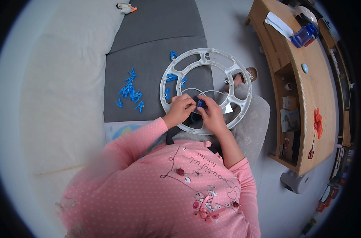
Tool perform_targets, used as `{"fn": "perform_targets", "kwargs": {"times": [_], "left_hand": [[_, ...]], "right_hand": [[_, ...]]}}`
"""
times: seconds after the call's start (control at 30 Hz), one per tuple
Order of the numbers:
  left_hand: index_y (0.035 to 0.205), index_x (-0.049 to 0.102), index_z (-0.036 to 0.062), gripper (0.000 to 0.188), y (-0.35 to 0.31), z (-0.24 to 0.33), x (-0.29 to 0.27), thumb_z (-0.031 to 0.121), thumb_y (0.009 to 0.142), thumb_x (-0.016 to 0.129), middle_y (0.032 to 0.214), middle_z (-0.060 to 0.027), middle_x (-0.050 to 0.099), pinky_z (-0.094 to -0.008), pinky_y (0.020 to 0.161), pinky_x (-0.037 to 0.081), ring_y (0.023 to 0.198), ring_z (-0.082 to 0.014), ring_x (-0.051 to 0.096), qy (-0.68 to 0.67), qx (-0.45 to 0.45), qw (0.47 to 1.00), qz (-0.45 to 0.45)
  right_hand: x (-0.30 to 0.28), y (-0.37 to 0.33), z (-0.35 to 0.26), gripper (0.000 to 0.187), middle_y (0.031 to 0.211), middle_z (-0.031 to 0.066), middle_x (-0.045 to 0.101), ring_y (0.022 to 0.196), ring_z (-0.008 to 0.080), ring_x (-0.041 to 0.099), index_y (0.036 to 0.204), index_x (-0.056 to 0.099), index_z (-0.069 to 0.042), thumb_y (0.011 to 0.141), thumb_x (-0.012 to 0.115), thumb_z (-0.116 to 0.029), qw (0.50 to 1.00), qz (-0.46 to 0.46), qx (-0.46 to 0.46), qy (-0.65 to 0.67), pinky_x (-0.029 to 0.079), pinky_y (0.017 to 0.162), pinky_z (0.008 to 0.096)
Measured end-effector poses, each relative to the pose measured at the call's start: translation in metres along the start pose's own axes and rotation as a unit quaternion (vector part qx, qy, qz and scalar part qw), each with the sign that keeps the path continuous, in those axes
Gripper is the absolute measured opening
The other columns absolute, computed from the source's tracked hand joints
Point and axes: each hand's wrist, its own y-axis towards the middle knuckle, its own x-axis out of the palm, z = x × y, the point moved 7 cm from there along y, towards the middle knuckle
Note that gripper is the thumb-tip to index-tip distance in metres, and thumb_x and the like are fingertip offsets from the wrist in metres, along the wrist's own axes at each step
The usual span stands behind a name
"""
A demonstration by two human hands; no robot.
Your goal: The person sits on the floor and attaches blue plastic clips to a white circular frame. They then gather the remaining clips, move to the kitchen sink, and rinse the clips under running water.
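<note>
A round white plastic hanger frame point(206, 50), with an inner ring and small loops, rests over my lap and the grey cushion. At its near side, a blue clothespin point(200, 103) is pinched in the fingers of my right hand point(213, 115). My left hand point(179, 111) is closed beside it, fingertips touching near the clothespin; what they pinch is too small to make out. More blue clothespins show at the frame's left side, including one at the top left point(173, 55) and one lower down point(167, 94). A pile of loose blue clothespins point(129, 91) lies left of the frame.
A grey seat cushion point(156, 41) lies beside a cream backrest point(69, 79). A printed sheet point(116, 129) is near my left forearm. To the right, a wooden cabinet point(307, 91) carries a blue bottle point(304, 36), scissors point(311, 148) and red material point(317, 121). A grey stool point(297, 182) stands below.
</note>
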Motion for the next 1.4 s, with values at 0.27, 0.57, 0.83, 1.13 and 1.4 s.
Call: {"fn": "perform_targets", "kwargs": {"times": [0.27,0.57,0.83,1.13,1.4], "left_hand": [[0.082,0.068,0.0063,0.007,-0.011,-0.007,0.002,0.011,0.077,0.070,0.085,-0.0037,0.059,-0.0367,0.081,0.039,0.086,-0.0224,0.059,-0.084,-0.068,0.991,0.075],[0.089,0.067,0.0008,0.011,-0.007,-0.018,0.003,0.007,0.080,0.071,0.095,-0.0078,0.058,-0.0298,0.083,0.043,0.092,-0.0205,0.056,-0.163,-0.110,0.980,-0.013],[0.083,0.070,0.0022,0.013,-0.005,-0.025,0.009,0.010,0.074,0.076,0.100,-0.0082,0.056,-0.0357,0.088,0.042,0.100,-0.0264,0.051,-0.087,-0.121,0.988,0.037],[0.084,0.069,0.0020,0.014,-0.003,-0.020,0.011,0.010,0.074,0.075,0.104,-0.0073,0.053,-0.0341,0.094,0.038,0.106,-0.0256,0.047,-0.068,-0.184,0.981,-0.002],[0.088,0.067,0.0028,0.015,-0.009,-0.011,0.005,0.012,0.079,0.072,0.103,-0.0092,0.053,-0.0362,0.091,0.040,0.103,-0.0268,0.050,-0.049,-0.063,0.997,0.008]], "right_hand": [[0.000,-0.002,0.002,0.033,0.100,0.0162,0.064,0.088,0.0320,0.064,0.113,0.057,-0.002,0.081,0.066,-0.005,0.998,0.002,0.033,0.058,0.050,0.080,0.0364],[0.005,0.001,0.031,0.012,0.075,0.0033,0.063,0.068,0.0075,0.059,0.096,0.061,0.000,0.086,0.067,-0.003,0.965,0.028,0.164,0.203,0.049,0.062,0.0240],[0.007,0.009,0.046,0.007,0.079,0.0044,0.064,0.071,0.0093,0.061,0.094,0.060,0.001,0.089,0.063,-0.001,0.948,0.004,0.194,0.251,0.053,0.064,0.0248],[0.005,0.008,0.049,0.004,0.080,0.0046,0.064,0.072,0.0098,0.062,0.094,0.060,0.002,0.090,0.061,0.000,0.933,-0.034,0.222,0.280,0.055,0.065,0.0245],[0.007,0.003,0.048,0.004,0.082,0.0050,0.062,0.070,0.0106,0.061,0.094,0.059,0.001,0.091,0.060,-0.001,0.939,-0.012,0.213,0.271,0.056,0.064,0.0248]]}}
